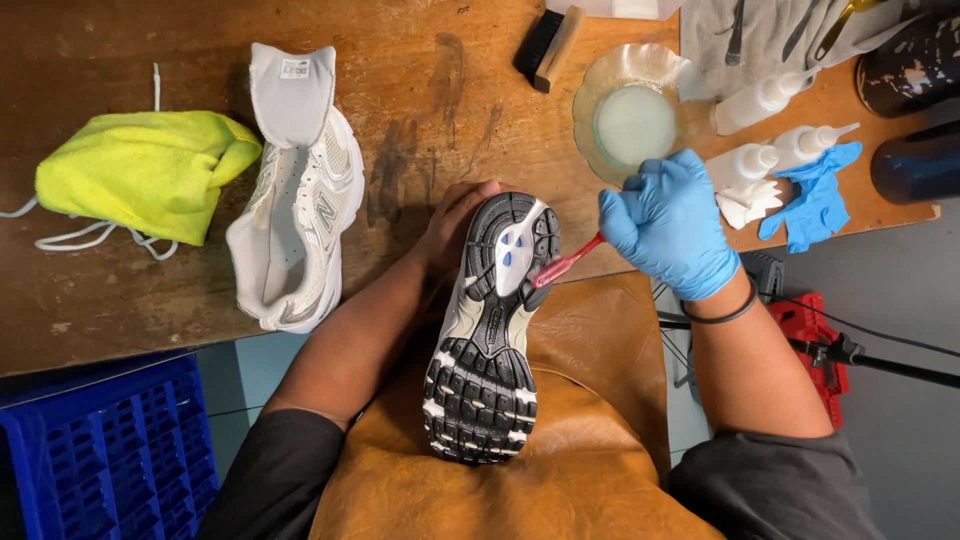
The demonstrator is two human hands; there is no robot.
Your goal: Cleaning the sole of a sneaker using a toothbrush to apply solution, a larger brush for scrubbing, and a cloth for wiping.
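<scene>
Head view: gloved right hand [668,225] gripping red brush [566,263]

Place: a shoe-cleaning workshop, where I sit at my bench.
Bench: a worn, stained wooden table [430,90] in front of me.
Apron: a tan leather apron [590,430] over my lap.
Supplies: 3 white squeeze bottles [765,160], a glass bowl [630,115] of cloudy liquid, a wooden-backed brush [548,42].
Cloths: a yellow-green rag [140,172], a grey towel [775,35] with tools.
Storage: a blue plastic crate [105,450] on the floor.
</scene>
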